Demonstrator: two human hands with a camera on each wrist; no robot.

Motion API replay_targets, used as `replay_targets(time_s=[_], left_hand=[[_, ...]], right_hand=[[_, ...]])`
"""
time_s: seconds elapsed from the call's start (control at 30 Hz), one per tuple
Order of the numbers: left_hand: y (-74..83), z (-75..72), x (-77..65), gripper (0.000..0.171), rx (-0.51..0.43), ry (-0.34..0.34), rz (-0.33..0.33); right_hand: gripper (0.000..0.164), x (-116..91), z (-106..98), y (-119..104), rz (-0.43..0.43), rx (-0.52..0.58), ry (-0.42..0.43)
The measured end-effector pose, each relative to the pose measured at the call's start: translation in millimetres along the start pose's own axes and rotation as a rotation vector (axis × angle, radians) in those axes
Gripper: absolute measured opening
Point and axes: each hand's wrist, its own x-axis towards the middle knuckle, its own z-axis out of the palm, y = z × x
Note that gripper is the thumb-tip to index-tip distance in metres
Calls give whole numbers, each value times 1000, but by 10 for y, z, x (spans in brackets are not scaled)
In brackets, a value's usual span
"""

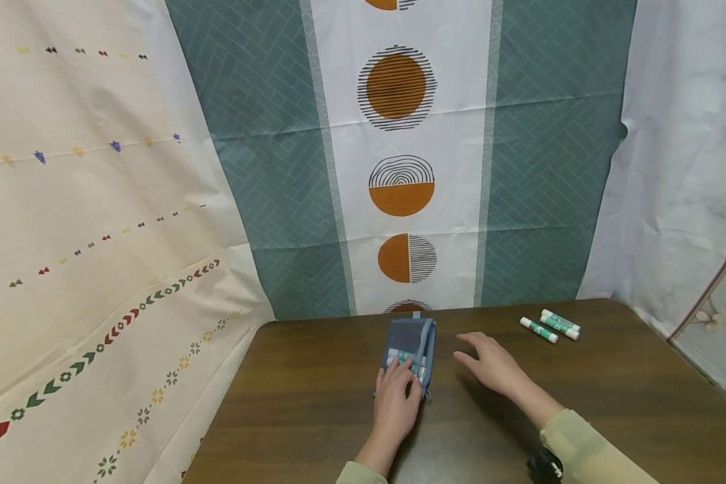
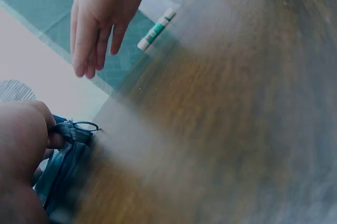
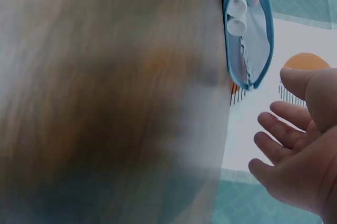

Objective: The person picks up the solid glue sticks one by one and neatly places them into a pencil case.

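Though near both hands (image 1: 490,363), pouch (image 1: 405,334) under left (image 1: 396,402)

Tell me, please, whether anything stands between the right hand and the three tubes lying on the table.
Nothing visible does: only tabletop lies between the right hand and the three tubes. The pouch, held by the left hand, lies left of that path.

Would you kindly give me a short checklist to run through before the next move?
1. Pouch unzipped: ok, white tube ends show in its opening.
2. Pouch held: ok, the left hand grips it.
3. Right hand free: ok, it holds nothing.
4. Right hand at the three loose tubes: not ok, they lie apart from it.
5. Tube count inside the pouch: cannot tell, partly hidden.
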Motion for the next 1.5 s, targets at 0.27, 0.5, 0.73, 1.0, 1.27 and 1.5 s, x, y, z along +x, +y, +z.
replay_targets(time_s=[0.27,0.5,0.73,1.0,1.27,1.5], left_hand=[[-5,3,-8,23,-4,3,7],[-11,-15,-24,23,5,13,9],[-5,-24,-25,24,13,15,26],[-12,-12,-16,23,18,19,35],[-17,-2,-17,24,18,18,30],[-7,-4,-13,24,-1,20,31]], right_hand=[[56,-64,-142,149,-24,-49,66],[57,-105,-262,276,-33,-67,122],[60,-170,-423,446,-12,-99,150],[56,-223,-599,678,-34,-153,200],[52,-275,-737,986,-27,-209,251],[51,-288,-800,1172,-44,-233,295]])
